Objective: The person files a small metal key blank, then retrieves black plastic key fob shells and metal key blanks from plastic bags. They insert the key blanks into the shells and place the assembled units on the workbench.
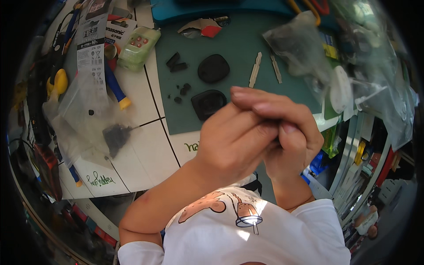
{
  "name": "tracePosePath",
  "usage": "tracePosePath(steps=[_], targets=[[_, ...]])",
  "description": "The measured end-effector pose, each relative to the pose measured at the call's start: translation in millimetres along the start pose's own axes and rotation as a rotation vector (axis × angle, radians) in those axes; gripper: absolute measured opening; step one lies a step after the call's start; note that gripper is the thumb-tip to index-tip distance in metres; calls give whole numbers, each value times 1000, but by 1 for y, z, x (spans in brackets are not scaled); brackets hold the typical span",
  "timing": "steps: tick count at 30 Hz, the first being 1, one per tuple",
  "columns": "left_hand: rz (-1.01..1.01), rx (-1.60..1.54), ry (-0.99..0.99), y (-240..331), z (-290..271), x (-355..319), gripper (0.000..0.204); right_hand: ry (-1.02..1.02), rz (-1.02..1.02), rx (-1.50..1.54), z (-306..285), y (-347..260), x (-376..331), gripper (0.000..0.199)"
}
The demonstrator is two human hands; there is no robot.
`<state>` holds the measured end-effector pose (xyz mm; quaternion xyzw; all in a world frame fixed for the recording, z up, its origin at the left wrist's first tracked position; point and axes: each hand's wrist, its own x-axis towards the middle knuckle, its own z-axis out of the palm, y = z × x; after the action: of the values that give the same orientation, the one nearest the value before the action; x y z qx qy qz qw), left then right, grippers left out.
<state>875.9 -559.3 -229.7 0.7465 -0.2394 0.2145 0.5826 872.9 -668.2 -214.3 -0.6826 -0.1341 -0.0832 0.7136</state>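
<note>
Above the near edge of a green mat [172,119], my left hand [234,139] and my right hand [289,145] are pressed together with their fingers folded over one another. Whatever lies between them, if anything, is hidden. Just beyond my left hand rests a black key fob shell half [208,104], partly covered by the fingers. Behind it sits a second, rounded black shell half [213,68]. Two metal key blades, a longer one [255,70] and a shorter one [276,69], lie beyond my right hand. Small black parts [183,89] and black strips [176,62] are at the left.
On the white tabletop [154,154] to the left are a clear plastic bag [79,110], battery packaging [92,57], a light green case [139,48] and a blue-handled screwdriver [115,88]. Plastic bags [300,44] crowd the far right. A teal tray [212,9] borders the back.
</note>
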Motion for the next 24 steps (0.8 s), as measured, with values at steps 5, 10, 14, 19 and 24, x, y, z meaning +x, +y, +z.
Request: tracePosePath(steps=[5, 10, 14, 19, 24], targets=[[9, 7, 4, -3, 7, -5, 19, -17, -42, 37, -4, 3, -3, 30], [-16, -32, -90, -2, 0, -5, 16, -68, -40, 32, -9, 6, -3, 27], [-26, -23, -39, -2, 0, -6, 7, -175, -14, -117, -9, -2, 0, 21], [-48, -90, -69, -1, -3, -5, 17, -241, -53, -100, -13, 2, 2, 8], [-96, -142, -38, -1, -2, -9, 31, -99, -90, -35, -4, 7, 3, 9]])
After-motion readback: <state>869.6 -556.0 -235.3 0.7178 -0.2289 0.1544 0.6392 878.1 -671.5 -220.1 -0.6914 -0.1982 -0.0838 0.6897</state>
